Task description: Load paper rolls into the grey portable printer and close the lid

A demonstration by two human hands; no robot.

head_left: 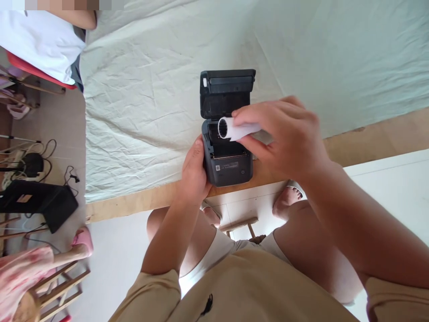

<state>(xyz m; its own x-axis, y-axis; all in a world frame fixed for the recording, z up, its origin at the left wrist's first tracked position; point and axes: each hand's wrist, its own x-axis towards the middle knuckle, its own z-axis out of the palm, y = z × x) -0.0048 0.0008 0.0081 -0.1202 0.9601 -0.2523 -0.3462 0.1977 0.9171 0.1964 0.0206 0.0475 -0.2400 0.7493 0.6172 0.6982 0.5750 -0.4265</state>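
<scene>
A small black label printer (228,172) stands at the near edge of the cloth-covered table, its lid (228,94) swung up and back. My left hand (196,167) grips the printer's left side, its fingers partly hidden beneath and behind the body. Between the thumb and fingers of my right hand (284,129) is a white paper roll (239,129) with a dark hollow core facing left. The roll is tilted over the printer's open compartment; whether it touches the inside I cannot tell.
A pale green wrinkled cloth (140,98) covers the table, leaving a wooden edge strip (372,138) bare. At left are a person in a white shirt (43,44), a black box-like object (60,208), tangled cables (20,163), a wooden stool (60,290) and another person's pink slipper (87,241).
</scene>
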